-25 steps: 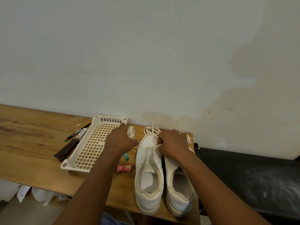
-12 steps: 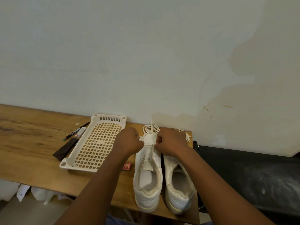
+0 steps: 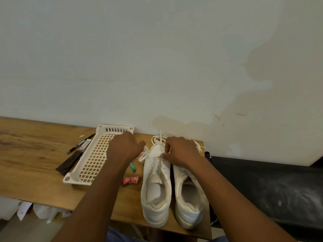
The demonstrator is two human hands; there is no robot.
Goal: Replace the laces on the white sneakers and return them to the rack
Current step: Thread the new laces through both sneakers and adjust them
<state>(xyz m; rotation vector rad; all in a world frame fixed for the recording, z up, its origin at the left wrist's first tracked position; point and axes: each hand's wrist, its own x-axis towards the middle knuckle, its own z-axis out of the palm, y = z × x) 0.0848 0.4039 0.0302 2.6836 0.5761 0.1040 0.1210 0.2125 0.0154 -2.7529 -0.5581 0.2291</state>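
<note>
Two white sneakers stand side by side on the wooden table, toes toward the wall: the left sneaker and the right sneaker. A white lace is bunched at the left sneaker's toe, and a strand trails off to its left. My left hand is beside that sneaker's toe and grips the lace strand. My right hand pinches the lace over the left sneaker's front eyelets. More lace lies past the right sneaker's toe.
A cream perforated plastic rack lies left of the sneakers. Left of it are a marker and a dark brown strip. A teal cap and a red wrapper lie between rack and sneakers. A black surface borders the table's right edge.
My left hand has drawn leftward away from the sneaker's toe, pulling a lace strand out to the side. My right hand stays pinching at the front eyelets.
</note>
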